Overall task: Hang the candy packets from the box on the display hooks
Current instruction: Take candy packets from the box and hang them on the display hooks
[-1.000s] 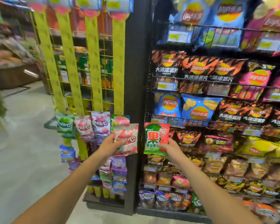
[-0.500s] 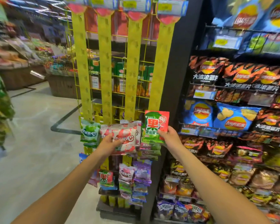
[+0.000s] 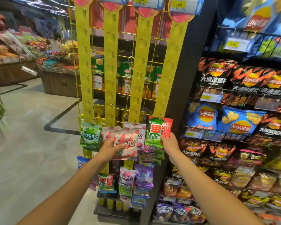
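Head view, shop aisle, hanging display dead ahead. Right hand (image 3: 169,143) pinches the lower right corner of a red-and-green packet (image 3: 158,130), thumb on the front face, fingers behind. The packet stands upright, long axis vertical, and its top edge meets the low end of the rightmost yellow strip (image 3: 170,70). The strip's hook tabs run up the strip directly above the hand. Whether the packet's hang hole is already over a tab cannot be told; the join is too small.

Left hand (image 3: 111,147) grips a pink-and-white packet (image 3: 128,142) by its lower left edge, fingers curled round it, just in front of the two middle strips. A second packet may sit behind it; unclear. A green packet (image 3: 90,135) already hangs on the leftmost strip, just beside the left hand.

Judgement: the right hand is the nearer to a hook, so its packet likely goes first, by a short upward and inward seat onto the tab. The supply box is out of view.
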